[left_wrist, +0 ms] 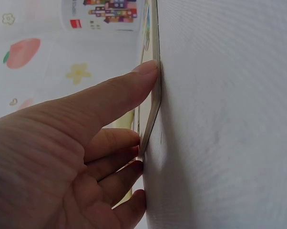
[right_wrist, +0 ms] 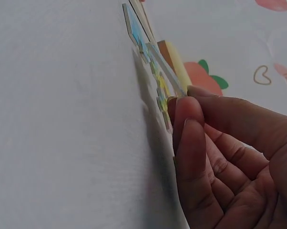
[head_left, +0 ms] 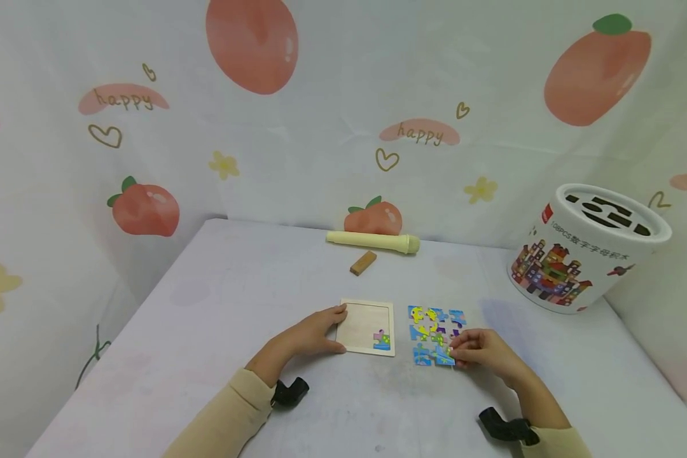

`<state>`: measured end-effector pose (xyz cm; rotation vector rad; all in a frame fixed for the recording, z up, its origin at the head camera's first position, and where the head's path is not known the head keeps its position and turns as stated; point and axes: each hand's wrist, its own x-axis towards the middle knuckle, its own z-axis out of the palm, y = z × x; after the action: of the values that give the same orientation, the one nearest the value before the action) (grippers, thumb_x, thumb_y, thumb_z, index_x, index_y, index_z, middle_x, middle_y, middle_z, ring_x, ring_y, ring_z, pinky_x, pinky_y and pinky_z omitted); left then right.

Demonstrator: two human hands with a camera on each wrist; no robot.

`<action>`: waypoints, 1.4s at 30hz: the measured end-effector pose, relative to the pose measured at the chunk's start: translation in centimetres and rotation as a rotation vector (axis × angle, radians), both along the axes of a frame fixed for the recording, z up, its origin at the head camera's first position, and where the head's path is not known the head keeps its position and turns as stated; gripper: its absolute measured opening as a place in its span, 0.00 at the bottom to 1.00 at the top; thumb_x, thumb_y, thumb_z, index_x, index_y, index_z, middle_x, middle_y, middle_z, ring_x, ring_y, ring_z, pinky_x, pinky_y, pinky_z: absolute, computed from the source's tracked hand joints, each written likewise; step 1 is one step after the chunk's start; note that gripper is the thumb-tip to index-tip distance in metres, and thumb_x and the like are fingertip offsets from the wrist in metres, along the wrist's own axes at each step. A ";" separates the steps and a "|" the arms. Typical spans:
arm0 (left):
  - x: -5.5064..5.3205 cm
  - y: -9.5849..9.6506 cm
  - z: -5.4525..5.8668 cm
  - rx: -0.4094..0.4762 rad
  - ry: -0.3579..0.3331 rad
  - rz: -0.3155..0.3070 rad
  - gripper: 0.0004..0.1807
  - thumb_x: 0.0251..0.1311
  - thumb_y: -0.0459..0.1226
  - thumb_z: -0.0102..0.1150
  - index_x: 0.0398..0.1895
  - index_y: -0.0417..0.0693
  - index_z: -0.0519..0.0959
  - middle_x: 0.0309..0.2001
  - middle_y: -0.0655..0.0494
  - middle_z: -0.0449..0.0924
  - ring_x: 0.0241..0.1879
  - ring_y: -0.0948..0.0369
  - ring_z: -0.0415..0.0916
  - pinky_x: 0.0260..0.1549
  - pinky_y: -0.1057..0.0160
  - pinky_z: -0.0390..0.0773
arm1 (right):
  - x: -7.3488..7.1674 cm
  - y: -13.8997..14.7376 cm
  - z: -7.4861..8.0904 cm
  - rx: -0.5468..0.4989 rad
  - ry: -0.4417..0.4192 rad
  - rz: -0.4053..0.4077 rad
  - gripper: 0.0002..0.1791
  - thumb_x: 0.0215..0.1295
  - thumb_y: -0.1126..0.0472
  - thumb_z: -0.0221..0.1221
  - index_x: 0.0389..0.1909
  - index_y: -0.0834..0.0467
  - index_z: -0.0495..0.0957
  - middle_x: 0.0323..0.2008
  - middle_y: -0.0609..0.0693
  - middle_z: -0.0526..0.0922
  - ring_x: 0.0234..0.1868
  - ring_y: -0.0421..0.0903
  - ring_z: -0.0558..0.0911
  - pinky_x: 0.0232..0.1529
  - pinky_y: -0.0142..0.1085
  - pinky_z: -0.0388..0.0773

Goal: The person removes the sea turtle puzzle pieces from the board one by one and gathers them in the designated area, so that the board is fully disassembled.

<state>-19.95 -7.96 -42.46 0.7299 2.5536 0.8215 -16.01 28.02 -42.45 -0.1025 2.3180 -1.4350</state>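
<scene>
A square wooden puzzle tray (head_left: 359,324) lies flat on the table, with a few joined coloured pieces (head_left: 381,341) in its lower right corner. My left hand (head_left: 313,332) holds the tray at its left side, the thumb (left_wrist: 146,68) against its edge near the lower corner and the fingers higher up. To the right of the tray, loose jigsaw pieces (head_left: 419,332) lie in rows. My right hand (head_left: 485,351) pinches a blue jigsaw piece (head_left: 444,357) between thumb and fingertips. In the right wrist view that piece (right_wrist: 168,69) is tilted, just above the others.
Behind the tray are a small brown wooden block (head_left: 363,263) and a pale yellow toy microphone (head_left: 372,241). A large white tub (head_left: 584,254) with a slotted lid stands at the back right. A patterned cloth (head_left: 320,140) hangs behind the table.
</scene>
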 end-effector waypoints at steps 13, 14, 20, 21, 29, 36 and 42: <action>0.0 0.1 0.2 -0.008 0.003 0.006 0.42 0.53 0.42 0.66 0.68 0.37 0.58 0.73 0.50 0.52 0.72 0.51 0.49 0.69 0.51 0.54 | 0.0 -0.1 -0.4 0.000 0.004 -0.005 0.19 0.58 0.59 0.63 0.39 0.72 0.74 0.25 0.47 0.81 0.26 0.39 0.80 0.30 0.31 0.81; 0.0 0.1 0.2 -0.009 0.001 0.008 0.42 0.53 0.42 0.66 0.68 0.37 0.58 0.73 0.50 0.51 0.72 0.51 0.49 0.69 0.52 0.54 | 0.0 -0.1 -0.4 0.007 0.006 -0.008 0.19 0.58 0.59 0.63 0.39 0.72 0.74 0.25 0.47 0.81 0.26 0.39 0.80 0.30 0.31 0.81; 0.0 0.1 0.2 -0.008 -0.002 0.006 0.42 0.52 0.42 0.66 0.68 0.36 0.59 0.73 0.49 0.51 0.72 0.50 0.49 0.69 0.51 0.54 | 0.1 -0.2 -0.4 0.034 0.011 -0.016 0.19 0.57 0.59 0.64 0.39 0.72 0.75 0.25 0.47 0.80 0.27 0.40 0.79 0.30 0.31 0.81; 0.0 0.1 0.2 -0.010 -0.002 0.006 0.42 0.53 0.42 0.66 0.68 0.36 0.59 0.73 0.49 0.51 0.72 0.50 0.49 0.69 0.51 0.54 | 0.1 -0.2 -0.4 0.033 0.012 -0.015 0.19 0.57 0.59 0.64 0.39 0.72 0.74 0.25 0.47 0.80 0.27 0.40 0.80 0.30 0.31 0.81; 0.2 0.0 0.2 -0.007 0.002 0.013 0.42 0.53 0.41 0.66 0.68 0.36 0.59 0.72 0.49 0.52 0.72 0.50 0.49 0.69 0.52 0.54 | 0.1 -0.2 -0.4 0.023 0.017 -0.006 0.20 0.57 0.59 0.64 0.39 0.72 0.74 0.25 0.47 0.79 0.26 0.38 0.80 0.30 0.30 0.81; 0.2 0.0 0.2 0.002 0.010 -0.002 0.42 0.52 0.42 0.66 0.68 0.35 0.58 0.73 0.48 0.51 0.72 0.50 0.49 0.69 0.51 0.55 | 0.3 -0.2 0.0 0.030 0.019 -0.004 0.20 0.57 0.59 0.64 0.39 0.72 0.74 0.25 0.47 0.78 0.27 0.39 0.79 0.30 0.31 0.81; 0.1 0.0 0.1 0.007 0.012 0.002 0.42 0.52 0.42 0.66 0.68 0.36 0.59 0.73 0.49 0.51 0.72 0.50 0.49 0.69 0.51 0.55 | 0.5 -0.3 0.3 0.050 0.023 -0.007 0.20 0.57 0.58 0.64 0.39 0.72 0.74 0.26 0.47 0.78 0.27 0.39 0.79 0.30 0.31 0.81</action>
<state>-19.83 -7.99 -42.34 0.7364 2.5639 0.8291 -15.52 27.69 -42.16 -0.0973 2.3732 -1.3844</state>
